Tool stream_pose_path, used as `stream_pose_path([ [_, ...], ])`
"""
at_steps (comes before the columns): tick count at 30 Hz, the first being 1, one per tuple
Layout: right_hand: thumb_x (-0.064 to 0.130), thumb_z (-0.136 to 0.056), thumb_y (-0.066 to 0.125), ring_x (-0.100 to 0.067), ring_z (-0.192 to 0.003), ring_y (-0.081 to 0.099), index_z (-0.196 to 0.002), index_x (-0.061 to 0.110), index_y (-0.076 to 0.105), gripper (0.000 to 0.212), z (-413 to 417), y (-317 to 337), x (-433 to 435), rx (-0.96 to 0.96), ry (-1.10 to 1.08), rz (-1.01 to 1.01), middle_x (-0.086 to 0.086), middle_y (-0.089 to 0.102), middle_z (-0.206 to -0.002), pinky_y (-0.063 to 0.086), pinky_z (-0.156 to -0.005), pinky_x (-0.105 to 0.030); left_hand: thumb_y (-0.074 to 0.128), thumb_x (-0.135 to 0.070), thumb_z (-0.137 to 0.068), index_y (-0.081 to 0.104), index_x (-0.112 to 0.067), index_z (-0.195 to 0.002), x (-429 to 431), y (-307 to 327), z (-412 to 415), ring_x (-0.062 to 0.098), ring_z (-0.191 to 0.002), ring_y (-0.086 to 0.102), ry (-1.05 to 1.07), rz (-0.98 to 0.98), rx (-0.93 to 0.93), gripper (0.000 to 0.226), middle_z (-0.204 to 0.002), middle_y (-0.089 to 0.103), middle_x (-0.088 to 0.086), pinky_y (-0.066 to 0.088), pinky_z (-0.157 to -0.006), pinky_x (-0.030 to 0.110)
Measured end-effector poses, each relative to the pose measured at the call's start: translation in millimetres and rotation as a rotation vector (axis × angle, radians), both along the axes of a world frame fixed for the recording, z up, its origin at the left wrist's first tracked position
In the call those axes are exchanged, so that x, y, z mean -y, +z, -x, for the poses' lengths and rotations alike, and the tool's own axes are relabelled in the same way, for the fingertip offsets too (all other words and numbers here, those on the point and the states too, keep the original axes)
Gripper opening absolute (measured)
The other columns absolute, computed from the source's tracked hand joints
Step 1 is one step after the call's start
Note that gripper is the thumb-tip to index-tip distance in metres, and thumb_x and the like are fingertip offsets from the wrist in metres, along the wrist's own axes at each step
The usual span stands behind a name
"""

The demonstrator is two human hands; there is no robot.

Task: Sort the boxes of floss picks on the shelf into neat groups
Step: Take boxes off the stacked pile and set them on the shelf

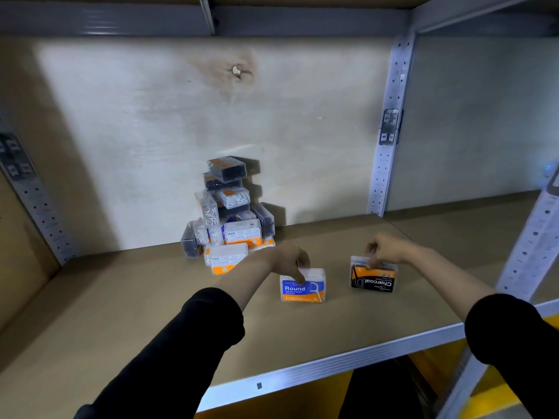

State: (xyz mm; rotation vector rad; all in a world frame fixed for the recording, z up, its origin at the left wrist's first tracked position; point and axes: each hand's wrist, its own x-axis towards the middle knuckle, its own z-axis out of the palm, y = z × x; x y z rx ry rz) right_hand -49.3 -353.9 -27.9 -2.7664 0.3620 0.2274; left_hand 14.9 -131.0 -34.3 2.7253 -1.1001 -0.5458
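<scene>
On the shelf (121, 297), left hand (292, 258) grips Round box (303, 286).

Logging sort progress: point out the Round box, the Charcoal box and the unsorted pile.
Round box (303, 289): head view, blue front label.
Charcoal box (373, 281): head view, black front label.
Unsorted pile (229, 217): head view, middle boxes.

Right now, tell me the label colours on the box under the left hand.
Blue and orange with white "Round" lettering on the box, seen in the head view.
</scene>
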Motion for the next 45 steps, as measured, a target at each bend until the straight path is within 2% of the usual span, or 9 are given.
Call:
stream_pose_path([
  [5, 0.009, -0.075, 0.073, -0.016, -0.085, 0.052, -0.106, 0.001, 0.066, 0.032, -7.2, 19.0, -13.5, 0.066, 0.067, -0.018, -0.004, 0.057, -0.090, 0.035, -0.059, -0.012, 0.062, -0.017, -0.089, 0.058, -0.003, -0.123, -10.1, 11.0, -0.1, 0.025, -0.117, 0.056, 0.021, 0.037, 0.036, 0.037, -0.128, 0.060, 0.012, 0.045, -0.092, 0.027],
  [10, 0.012, -0.078, 0.071, -0.013, -0.087, 0.052, -0.108, 0.003, 0.066, 0.031, -18.7, 29.3, -44.4, 0.104, 0.152, -0.040, -0.004, 0.061, -0.095, 0.032, -0.056, -0.009, 0.061, -0.014, -0.088, 0.063, -0.004, -0.117, -40.0, 17.3, -8.6, 0.019, -0.095, 0.056, 0.064, 0.062, 0.103, 0.030, -0.123, 0.064, 0.011, 0.038, -0.058, 0.007],
  [19, 0.010, -0.082, 0.066, -0.025, -0.110, 0.058, -0.114, 0.003, 0.062, 0.034, -55.1, 26.7, -106.6, 0.095, 0.283, -0.043, -0.013, 0.064, -0.119, 0.031, -0.059, -0.008, 0.061, -0.009, -0.088, 0.063, -0.001, -0.119, -104.8, 22.7, -23.4, 0.026, -0.116, 0.058, 0.181, 0.030, 0.129, 0.032, -0.125, 0.063, 0.014, 0.044, -0.096, 0.026],
  [24, 0.009, -0.080, 0.067, -0.027, -0.108, 0.060, -0.113, 0.002, 0.063, 0.034, -71.1, 24.5, -124.6, 0.098, 0.337, -0.044, -0.015, 0.065, -0.118, 0.037, -0.060, -0.018, 0.061, -0.008, -0.088, 0.060, -0.001, -0.121, -123.0, 21.1, -32.2, 0.024, -0.118, 0.058, 0.243, 0.049, 0.103, 0.033, -0.128, 0.061, 0.013, 0.043, -0.097, 0.024],
  [27, 0.004, -0.079, 0.067, -0.021, -0.091, 0.057, -0.111, 0.000, 0.065, 0.032, -83.6, 23.2, -134.3, 0.118, 0.366, -0.056, -0.017, 0.067, -0.115, 0.037, -0.060, -0.016, 0.060, -0.008, -0.089, 0.060, -0.001, -0.121, -130.1, 17.8, -39.4, 0.023, -0.118, 0.057, 0.279, 0.055, 0.116, 0.033, -0.128, 0.061, 0.012, 0.043, -0.097, 0.026],
  [30, 0.002, -0.078, 0.067, -0.018, -0.087, 0.056, -0.107, -0.001, 0.067, 0.029, -99.3, 21.3, -146.2, 0.163, 0.389, -0.061, -0.017, 0.068, -0.113, 0.044, -0.076, -0.024, 0.059, -0.008, -0.090, 0.058, -0.002, -0.123, -134.5, 11.3, -48.4, 0.023, -0.120, 0.055, 0.309, 0.059, 0.149, 0.034, -0.130, 0.059, 0.011, 0.042, -0.098, 0.025],
  [34, 0.005, -0.078, 0.066, -0.026, -0.103, 0.062, -0.106, 0.002, 0.067, 0.029, -121.2, 17.2, -161.7, 0.252, 0.403, -0.050, -0.014, 0.069, -0.112, 0.047, -0.088, -0.028, 0.056, -0.009, -0.091, 0.054, -0.006, -0.129, -136.8, -0.8, -62.0, 0.020, -0.124, 0.051, 0.331, 0.063, 0.223, 0.038, -0.134, 0.056, 0.008, 0.039, -0.099, 0.024],
  [37, 0.007, -0.082, 0.062, -0.024, -0.099, 0.058, -0.114, 0.002, 0.061, 0.032, -135.6, 10.7, -173.2, 0.311, 0.393, -0.057, -0.015, 0.062, -0.119, 0.043, -0.081, -0.026, 0.054, -0.009, -0.093, 0.049, -0.007, -0.134, -134.7, -10.4, -73.7, 0.022, -0.127, 0.049, 0.344, 0.071, 0.252, 0.042, -0.138, 0.052, 0.009, 0.038, -0.105, 0.028],
  [45, 0.014, -0.087, 0.059, -0.026, -0.121, 0.046, -0.124, 0.003, 0.052, 0.039, -162.0, -1.4, -190.0, 0.306, 0.434, 0.013, -0.014, 0.047, -0.132, 0.040, -0.098, -0.033, 0.052, -0.014, -0.095, 0.047, -0.008, -0.137, -136.3, -19.5, -95.2, 0.026, -0.129, 0.047, 0.345, 0.098, 0.198, 0.043, -0.141, 0.049, 0.011, 0.036, -0.108, 0.031],
])
